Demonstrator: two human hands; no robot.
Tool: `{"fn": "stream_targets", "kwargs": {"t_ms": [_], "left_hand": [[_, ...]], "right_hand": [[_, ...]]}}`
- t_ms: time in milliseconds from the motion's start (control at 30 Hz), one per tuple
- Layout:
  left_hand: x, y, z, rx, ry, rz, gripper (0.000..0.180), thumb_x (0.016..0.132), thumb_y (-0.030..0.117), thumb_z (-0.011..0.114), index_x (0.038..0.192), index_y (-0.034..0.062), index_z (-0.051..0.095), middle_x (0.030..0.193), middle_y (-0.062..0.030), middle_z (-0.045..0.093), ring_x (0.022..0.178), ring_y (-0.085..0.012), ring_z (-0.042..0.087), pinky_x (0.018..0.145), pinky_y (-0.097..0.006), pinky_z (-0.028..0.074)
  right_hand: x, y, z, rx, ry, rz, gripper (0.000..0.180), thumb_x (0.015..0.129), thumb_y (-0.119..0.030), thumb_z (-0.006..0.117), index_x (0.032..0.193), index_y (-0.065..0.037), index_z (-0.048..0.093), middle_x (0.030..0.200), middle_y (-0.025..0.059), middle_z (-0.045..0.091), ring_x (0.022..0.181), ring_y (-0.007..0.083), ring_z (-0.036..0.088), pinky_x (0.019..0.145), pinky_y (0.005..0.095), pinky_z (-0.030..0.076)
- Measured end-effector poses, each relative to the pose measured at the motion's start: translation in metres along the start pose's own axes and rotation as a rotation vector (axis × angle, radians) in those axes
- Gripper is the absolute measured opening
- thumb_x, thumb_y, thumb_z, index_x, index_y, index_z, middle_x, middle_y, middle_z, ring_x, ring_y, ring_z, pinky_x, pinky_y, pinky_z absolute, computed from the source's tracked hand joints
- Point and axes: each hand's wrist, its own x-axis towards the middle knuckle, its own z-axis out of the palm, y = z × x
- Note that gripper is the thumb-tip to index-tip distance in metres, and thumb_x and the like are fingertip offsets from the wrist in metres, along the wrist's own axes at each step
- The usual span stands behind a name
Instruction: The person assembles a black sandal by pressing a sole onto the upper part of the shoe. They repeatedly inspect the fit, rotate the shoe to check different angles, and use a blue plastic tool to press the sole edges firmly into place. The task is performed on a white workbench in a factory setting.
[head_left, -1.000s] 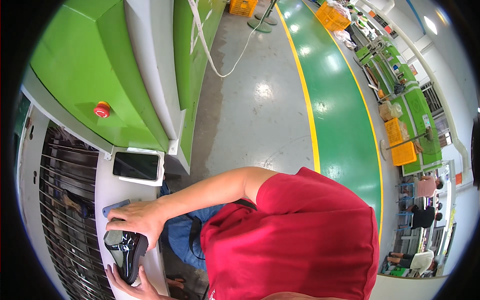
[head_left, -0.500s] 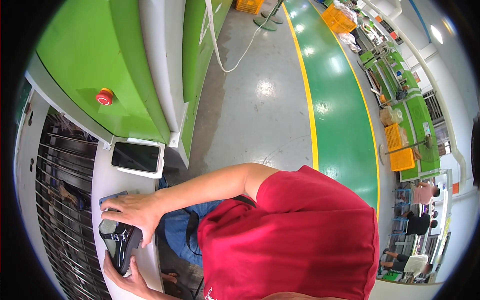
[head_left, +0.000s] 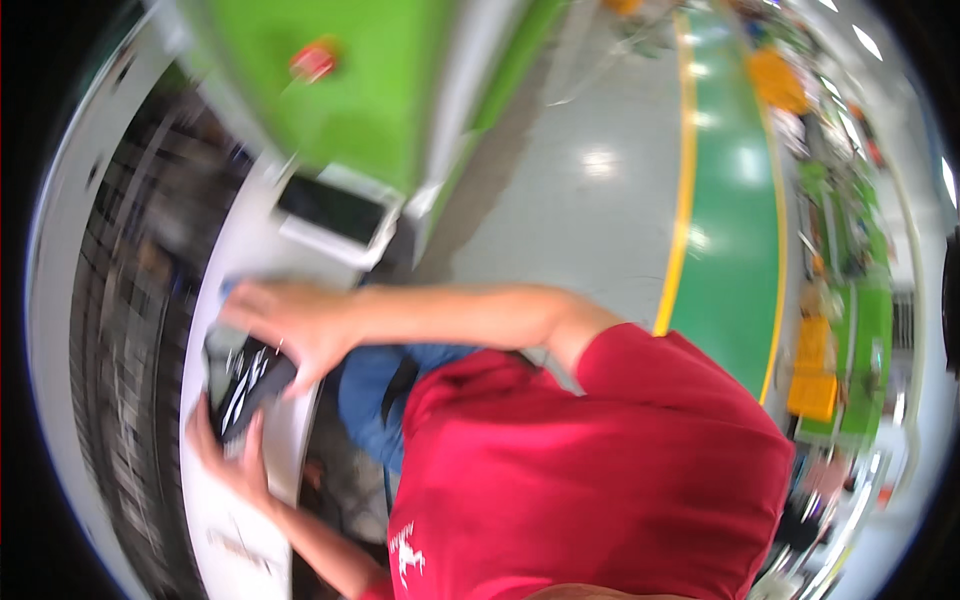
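Blurred by head motion, a factory floor [head_left: 600, 190] of pale grey concrete fills the upper middle of the view, with a green walkway [head_left: 735, 230] edged by a yellow line [head_left: 680, 200] curving toward 1 o'clock.

Nearest, at 5 o'clock, the person's red shirt [head_left: 600, 470] takes up the lower right, with blue trousers [head_left: 365, 385] showing just beside it. At 8 o'clock the left hand [head_left: 225, 455] lies on the white bench [head_left: 235, 540], its fingers spread flat along the lower edge of a black handheld device [head_left: 250, 385]; they touch it but do not wrap around it. The right hand [head_left: 290, 325] reaches in from 3 o'clock across the body and covers the upper end of the same device, fingers loosely curled over it; whether they truly clamp it I cannot tell through the blur.

Farther up the bench, at 10 o'clock, sits a dark screen in a white frame [head_left: 335, 212]. Left of the bench runs a dark rack [head_left: 130, 330]. Beyond, at 11 o'clock, a green machine housing [head_left: 380, 90] carries a red button [head_left: 313, 60]. Yellow crates [head_left: 815, 385] stand at 3 o'clock.
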Motion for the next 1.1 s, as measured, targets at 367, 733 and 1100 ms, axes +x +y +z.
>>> {"fn": "stream_targets", "kwargs": {"t_ms": [367,733,1100], "left_hand": [[0.013,0.027,-0.003,-0.006,0.078,0.014,0.085,0.061,0.036,0.104,0.134,0.0031,0.075,0.122,-0.0151,0.073,0.115,-0.0320,0.070,0.102,-0.044,0.055],[0.016,0.013,0.008,-0.009,0.153,0.016,0.107,0.042,0.071,0.092,0.123,0.0027,0.081,0.112,-0.0124,0.077,0.109,-0.0304,0.072,0.098,-0.043,0.057],[0.012,0.005,0.013,-0.061,0.202,0.063,0.111,0.040,0.081,0.084,0.118,0.0021,0.083,0.111,-0.0120,0.079,0.110,-0.0304,0.072,0.100,-0.045,0.056]], "right_hand": [[0.001,-0.017,-0.010,-0.029,0.027,0.068,0.116,0.064,-0.039,0.102,0.157,-0.003,0.043,0.149,0.0226,0.048,0.132,0.0449,0.059,0.111,0.0491,0.052],[-0.002,-0.014,-0.014,0.006,0.031,0.091,0.119,0.061,-0.049,0.104,0.157,-0.007,0.047,0.149,0.0181,0.051,0.133,0.0406,0.060,0.110,0.0478,0.053],[-0.009,-0.013,-0.002,-0.016,0.157,0.000,0.117,0.060,-0.057,0.102,0.152,-0.006,0.051,0.144,0.0157,0.055,0.125,0.0384,0.065,0.099,0.0481,0.059]]}}
